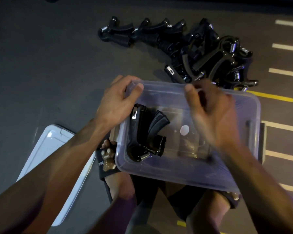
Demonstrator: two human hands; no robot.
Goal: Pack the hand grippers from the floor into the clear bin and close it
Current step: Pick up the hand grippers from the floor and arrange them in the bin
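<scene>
The clear bin (250, 115) stands open on the floor just in front of my feet. Black hand grippers (145, 132) lie stacked against its left inner wall. My left hand (117, 102) grips the bin's far left corner, thumb inside the rim. My right hand (211, 114) hovers blurred over the bin's middle, fingers loosely curled near the far rim, nothing visible in it. Several black hand grippers (193, 48) with metal springs lie in a pile on the floor beyond the bin.
The bin's clear lid (46, 159) lies flat on the floor at the left. My feet in black slides (107, 162) sit under the bin's near edge. White and yellow floor stripes (284, 48) run along the right.
</scene>
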